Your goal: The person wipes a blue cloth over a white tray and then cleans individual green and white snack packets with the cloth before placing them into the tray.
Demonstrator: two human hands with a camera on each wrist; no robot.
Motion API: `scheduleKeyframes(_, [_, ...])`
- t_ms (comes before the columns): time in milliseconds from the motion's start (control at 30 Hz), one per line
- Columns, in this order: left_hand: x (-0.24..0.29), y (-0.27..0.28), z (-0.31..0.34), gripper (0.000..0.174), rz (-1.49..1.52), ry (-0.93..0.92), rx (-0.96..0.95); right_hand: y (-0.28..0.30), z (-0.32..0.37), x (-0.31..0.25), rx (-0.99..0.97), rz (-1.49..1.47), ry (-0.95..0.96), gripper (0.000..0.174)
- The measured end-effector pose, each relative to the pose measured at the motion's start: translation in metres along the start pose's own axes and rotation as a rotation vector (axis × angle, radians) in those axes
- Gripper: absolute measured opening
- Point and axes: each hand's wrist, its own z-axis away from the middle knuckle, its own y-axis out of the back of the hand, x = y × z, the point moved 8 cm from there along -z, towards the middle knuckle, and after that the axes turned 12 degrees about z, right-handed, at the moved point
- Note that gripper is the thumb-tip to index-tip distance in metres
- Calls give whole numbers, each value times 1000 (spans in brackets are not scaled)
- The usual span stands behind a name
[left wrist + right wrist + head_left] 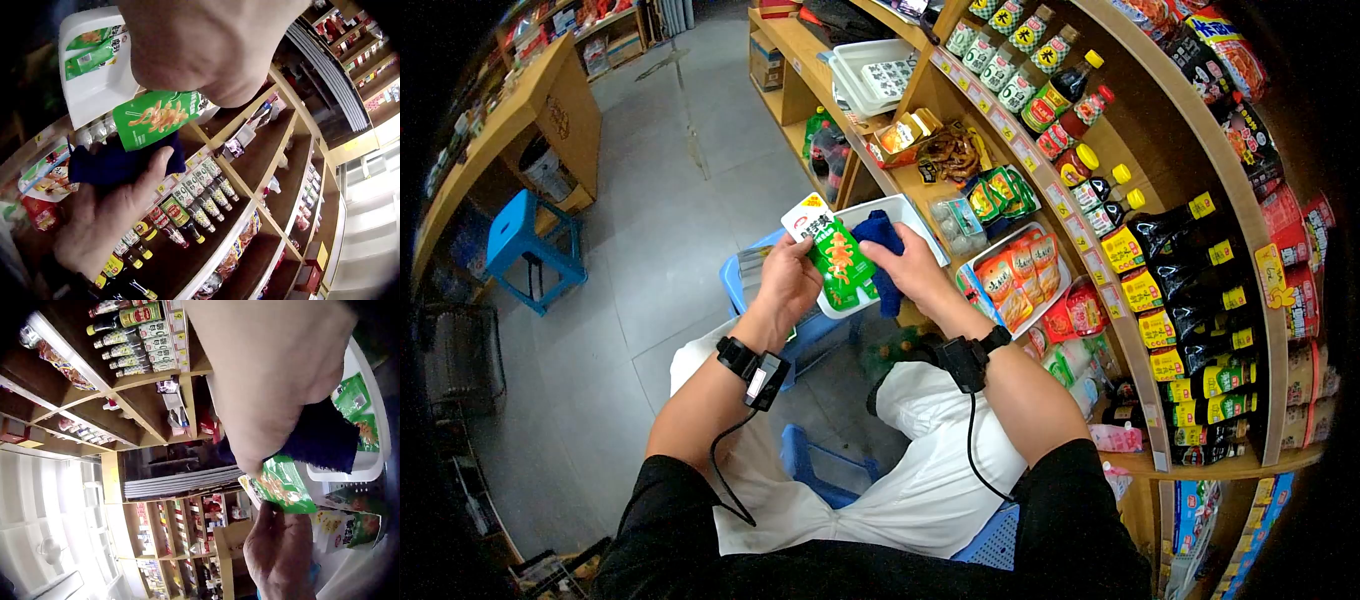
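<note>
My left hand [790, 278] pinches a green and white snack packet [837, 265] by its left edge, thumb on the front. The packet, with a picture of orange-brown food, is tilted up towards me. In my right hand [915, 268] a dark blue cloth [882, 238] is gripped, bunched against the packet's right side. The left wrist view shows the cloth [119, 165] behind the packet [159, 119], with the right thumb on it. Beneath the hands sits a white tray [922, 232]; similar green packets [94, 59] lie in it.
At the right, a wooden shelf holds rows of dark sauce bottles [1190, 300]. Beside the white tray lie a tray of orange packets [1015, 275] and green-yellow packs [1002, 192]. A blue stool [535, 240] stands on the grey floor at the left.
</note>
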Motion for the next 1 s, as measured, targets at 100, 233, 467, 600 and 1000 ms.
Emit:
scheduleKeyframes(100, [-3,2,1,29,15,3,15,-3,10,-21,-77,151,93,41])
scheduleKeyframes(233, [-6,11,-5,29,-84,23,2,-8,8,-18,-110,34,108,45])
scheduleKeyframes(467, [-9,5,11,38,-356,12,43,9,5,-19,105,335,173,40])
scheduleKeyframes(600, [-18,-6,11,36,-252,103,-75,6,13,-38,81,425,176,39])
scheduleKeyframes(1000, [-14,7,1,29,-217,-2,-71,-19,22,-54,-98,420,317,48])
